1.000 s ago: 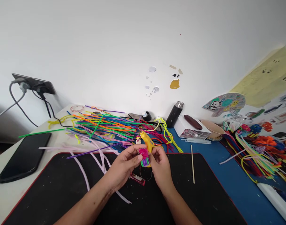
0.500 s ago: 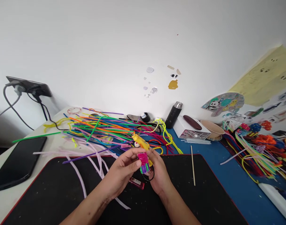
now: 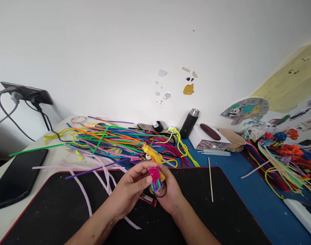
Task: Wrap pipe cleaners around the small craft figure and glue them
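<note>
1. the left hand (image 3: 131, 183) pinches a fuzzy pink, purple and green piece (image 3: 154, 174) between thumb and fingers, right by the right hand.
2. the right hand (image 3: 172, 192) is curled about the handle of a yellow glue gun (image 3: 154, 156), just behind the piece; whether it also touches the piece, i cannot tell.
3. just changed: the gun leans flatter, nozzle toward the left hand's side, so the right hand's hold looks more settled.
4. in the earlier frame the gun is steeper and the hands are farther apart.
5. unmoved: a wooden stick (image 3: 211, 180) right of the right hand, pipe cleaners (image 3: 112, 137) beyond the left.
</note>
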`<state>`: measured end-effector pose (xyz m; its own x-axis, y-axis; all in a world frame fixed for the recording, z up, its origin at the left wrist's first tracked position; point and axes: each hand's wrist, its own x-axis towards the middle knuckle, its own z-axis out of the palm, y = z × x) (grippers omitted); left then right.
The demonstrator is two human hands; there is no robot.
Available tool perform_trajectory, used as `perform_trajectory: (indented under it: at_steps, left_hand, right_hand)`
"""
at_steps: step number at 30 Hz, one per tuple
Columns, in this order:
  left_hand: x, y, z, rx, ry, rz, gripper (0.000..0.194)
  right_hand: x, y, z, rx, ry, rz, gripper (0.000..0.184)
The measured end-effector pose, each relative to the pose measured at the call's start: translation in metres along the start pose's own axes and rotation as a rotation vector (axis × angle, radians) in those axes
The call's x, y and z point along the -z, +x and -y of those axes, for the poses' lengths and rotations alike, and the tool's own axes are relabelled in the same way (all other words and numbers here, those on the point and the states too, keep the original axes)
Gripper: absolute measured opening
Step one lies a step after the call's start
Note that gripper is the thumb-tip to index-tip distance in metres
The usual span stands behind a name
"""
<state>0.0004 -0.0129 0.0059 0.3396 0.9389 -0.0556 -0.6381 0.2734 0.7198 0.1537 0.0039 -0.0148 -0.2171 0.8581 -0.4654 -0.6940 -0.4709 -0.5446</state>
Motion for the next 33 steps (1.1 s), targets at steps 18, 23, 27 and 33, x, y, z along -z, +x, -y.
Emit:
perform_trajectory:
  at_steps: [18, 23, 27, 33]
  left_hand:
    - [0.015, 0.013, -0.019, -0.122, -0.053, -0.267, 0.045]
    - [0.019, 0.018, -0.021, -0.167, -0.066, -0.321, 0.045]
    - [0.024, 0.022, -0.023, -0.181, -0.060, -0.382, 0.046]
    - [0.033, 0.025, -0.027, -0.246, -0.069, -0.443, 0.033]
  right_hand:
    - [0.000, 0.000, 0.037, 0.297, -0.408, 0.157, 0.036]
    - [0.003, -0.003, 0.039, 0.325, -0.446, 0.177, 0.045]
    - [0.008, -0.008, 0.034, 0.295, -0.479, 0.213, 0.048]
    - [0.019, -0.016, 0.035, 0.315, -0.484, 0.226, 0.041]
